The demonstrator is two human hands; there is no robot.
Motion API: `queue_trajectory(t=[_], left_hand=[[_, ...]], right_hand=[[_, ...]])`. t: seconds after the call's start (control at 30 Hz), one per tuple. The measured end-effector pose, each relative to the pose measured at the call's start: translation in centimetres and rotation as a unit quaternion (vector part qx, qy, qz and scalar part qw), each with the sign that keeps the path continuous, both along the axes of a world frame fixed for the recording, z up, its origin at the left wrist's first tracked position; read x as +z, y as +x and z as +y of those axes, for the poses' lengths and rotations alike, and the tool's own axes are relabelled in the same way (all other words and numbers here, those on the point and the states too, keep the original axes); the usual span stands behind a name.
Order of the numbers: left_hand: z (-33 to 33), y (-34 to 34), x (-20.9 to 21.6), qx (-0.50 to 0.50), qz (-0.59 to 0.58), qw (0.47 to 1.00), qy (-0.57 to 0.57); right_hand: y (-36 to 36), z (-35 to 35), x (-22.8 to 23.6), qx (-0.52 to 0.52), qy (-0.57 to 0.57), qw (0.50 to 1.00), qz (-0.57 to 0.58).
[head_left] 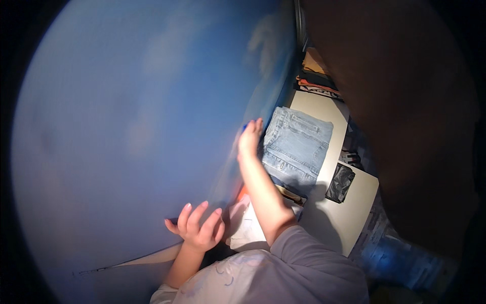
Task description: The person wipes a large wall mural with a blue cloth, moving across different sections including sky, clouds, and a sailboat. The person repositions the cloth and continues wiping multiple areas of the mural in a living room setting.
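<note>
A very large blue surface (152,116) with pale blurred patches fills the left side; I cannot tell whether it is cloth or a wall. My left hand (200,228) is low in front of it, fingers bent and apart, nothing visible in them. My right hand (249,139) reaches up along the blue surface's right edge. A small bright blue bit shows at its fingers, which look closed on it; its kind is unclear. Just right of this hand lies a folded pair of light blue jeans (298,144). A pale folded cloth (253,225) sits below my right forearm.
A white board or tabletop (324,109) bears the jeans. Beyond them is a stack of folded clothes (319,76). A black plastic packet (340,183) lies on another white surface (359,205) at right. A dark brown blurred shape (405,101) covers the far right.
</note>
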State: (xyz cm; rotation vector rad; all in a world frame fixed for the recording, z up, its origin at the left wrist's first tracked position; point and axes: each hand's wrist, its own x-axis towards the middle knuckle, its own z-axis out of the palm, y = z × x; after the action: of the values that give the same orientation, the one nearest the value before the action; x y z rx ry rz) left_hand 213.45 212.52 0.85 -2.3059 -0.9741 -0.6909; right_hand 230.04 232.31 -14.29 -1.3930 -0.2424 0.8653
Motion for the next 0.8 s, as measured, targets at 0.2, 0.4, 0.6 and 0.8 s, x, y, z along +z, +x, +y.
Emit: queue_trajectory(t=[0.2, 0.4, 0.6, 0.8], left_hand=[[-0.4, -0.8, 0.0, -0.027, -0.022, 0.999, -0.022], [-2.5, -1.7, 1.2, -0.043, -0.05, 0.994, -0.09], [-7.3, -4.7, 1.1, -0.066, -0.103, 0.982, -0.143], [-12.7, -8.8, 2.3, -0.038, -0.149, 0.98, -0.124]], right_hand=[[-10.7, -14.1, 9.8, 0.077, 0.293, 0.864, -0.402], [-12.9, -16.1, 2.0, 0.052, 0.218, 0.905, -0.362], [-11.7, -13.6, -1.9, 0.028, -0.064, 0.965, 0.252], [-18.5, -22.8, 6.2, 0.183, 0.104, 0.964, -0.161]])
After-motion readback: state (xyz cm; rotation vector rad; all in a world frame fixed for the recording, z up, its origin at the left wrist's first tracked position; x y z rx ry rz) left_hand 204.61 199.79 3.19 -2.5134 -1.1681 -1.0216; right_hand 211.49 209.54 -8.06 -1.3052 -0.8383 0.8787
